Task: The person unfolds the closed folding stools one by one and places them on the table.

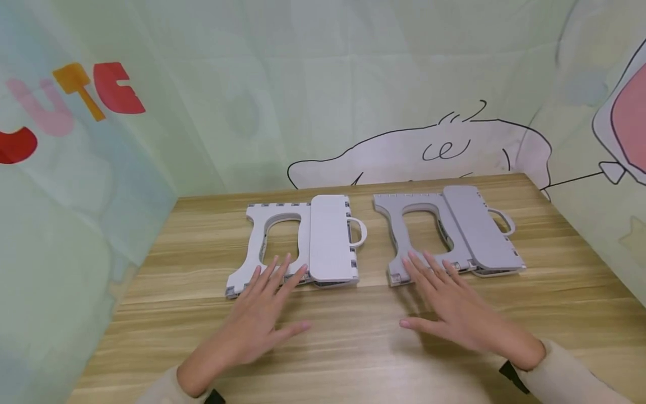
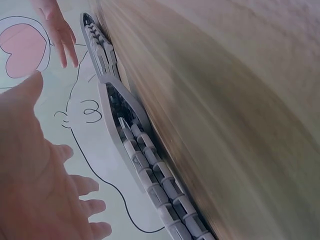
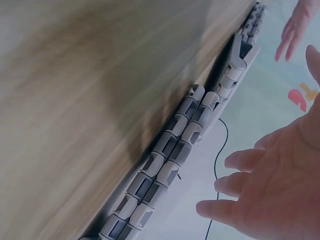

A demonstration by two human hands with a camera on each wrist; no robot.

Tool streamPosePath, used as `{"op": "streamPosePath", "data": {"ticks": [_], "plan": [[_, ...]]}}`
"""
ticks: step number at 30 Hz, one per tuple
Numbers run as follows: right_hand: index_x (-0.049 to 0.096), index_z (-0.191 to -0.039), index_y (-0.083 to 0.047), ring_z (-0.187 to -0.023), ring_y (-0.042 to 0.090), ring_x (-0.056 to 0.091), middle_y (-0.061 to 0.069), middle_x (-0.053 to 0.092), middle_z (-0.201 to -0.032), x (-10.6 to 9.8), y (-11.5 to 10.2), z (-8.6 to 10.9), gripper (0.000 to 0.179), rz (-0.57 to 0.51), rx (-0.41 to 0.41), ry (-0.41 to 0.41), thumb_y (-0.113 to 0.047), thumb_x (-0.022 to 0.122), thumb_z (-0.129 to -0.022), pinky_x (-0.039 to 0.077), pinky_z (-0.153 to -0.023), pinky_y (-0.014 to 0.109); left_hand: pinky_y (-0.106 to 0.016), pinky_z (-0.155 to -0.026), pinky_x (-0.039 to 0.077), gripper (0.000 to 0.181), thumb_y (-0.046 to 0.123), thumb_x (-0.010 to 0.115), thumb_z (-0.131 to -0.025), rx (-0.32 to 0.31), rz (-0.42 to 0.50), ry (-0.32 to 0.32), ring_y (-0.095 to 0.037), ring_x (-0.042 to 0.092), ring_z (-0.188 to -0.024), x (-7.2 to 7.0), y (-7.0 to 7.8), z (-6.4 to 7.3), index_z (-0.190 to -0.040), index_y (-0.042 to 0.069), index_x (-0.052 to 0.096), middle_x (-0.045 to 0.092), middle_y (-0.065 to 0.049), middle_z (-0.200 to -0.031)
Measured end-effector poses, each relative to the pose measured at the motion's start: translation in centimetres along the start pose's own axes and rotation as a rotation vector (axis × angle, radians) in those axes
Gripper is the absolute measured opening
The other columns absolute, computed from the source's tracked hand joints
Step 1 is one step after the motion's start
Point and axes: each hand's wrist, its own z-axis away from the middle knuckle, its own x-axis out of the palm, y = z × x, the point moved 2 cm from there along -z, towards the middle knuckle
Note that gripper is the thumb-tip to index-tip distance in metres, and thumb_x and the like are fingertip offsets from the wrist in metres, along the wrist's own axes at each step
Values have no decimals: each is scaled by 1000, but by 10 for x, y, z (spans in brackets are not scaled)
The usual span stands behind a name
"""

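Note:
Two folding step stools lie folded flat side by side on the wooden table. The left folding stool [image 1: 330, 238] is white, with a loop handle on its right side. Greyer in tone, the right folding stool [image 1: 479, 230] has a similar handle. My left hand [image 1: 262, 314] is spread over the near edge of the left stool, its fingers straight. Over the near edge of the right stool, my right hand [image 1: 454, 308] is spread in the same way. In both wrist views the hands appear raised above the hinged edges and hold nothing.
The wooden table [image 1: 353, 348] meets a printed cloth backdrop [image 1: 242, 112] at the back and on both sides. A gap of bare tabletop separates the two stools.

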Motion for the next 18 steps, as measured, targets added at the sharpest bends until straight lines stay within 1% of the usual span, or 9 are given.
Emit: {"op": "streamPosePath", "data": {"ticks": [5,8,10,12,15,18], "plan": [[5,-161,-12,-151,32,2,12,9,-165,-2,1,-9,97,-56,11,-4,-66,51,-95,13,-119,59,-57,-120,9,90,63,56,-93,-35,-10,1,-30,-3,-151,0,-7,0,-162,25,11,0,-9,-166],[2,-161,-15,-151,33,5,12,10,-165,-3,1,-14,96,-95,22,-4,-64,52,-95,16,-119,58,-58,-120,12,90,63,56,-93,-42,-20,14,-31,-2,-151,-1,-11,0,-162,26,10,2,-10,-166],[2,-161,-16,-150,36,10,14,11,-165,-4,2,-17,95,-134,31,0,-62,52,-96,20,-117,60,-58,-119,13,90,63,55,-94,-47,-20,18,-32,-1,-151,-2,-13,1,-162,26,9,3,-11,-166],[1,-162,-20,-149,38,13,14,11,-165,-6,3,-20,94,-186,51,-6,-62,53,-96,21,-115,62,-59,-119,14,89,64,53,-95,-48,-22,26,-33,0,-151,-2,-14,2,-162,26,9,3,-12,-166],[2,-162,-23,-147,40,17,14,10,-165,-8,5,-24,90,-272,87,-25,-62,51,-97,24,-112,65,-58,-120,12,87,64,50,-96,-57,-12,28,-34,-2,-151,-3,-17,2,-162,25,8,1,-13,-165],[4,-162,-24,-147,39,17,14,9,-165,-9,6,-30,86,-339,121,-48,-62,48,-98,23,-114,63,-55,-121,7,87,64,48,-96,-73,-4,25,-34,-3,-150,-4,-19,2,-162,25,6,-2,-15,-165]]}}
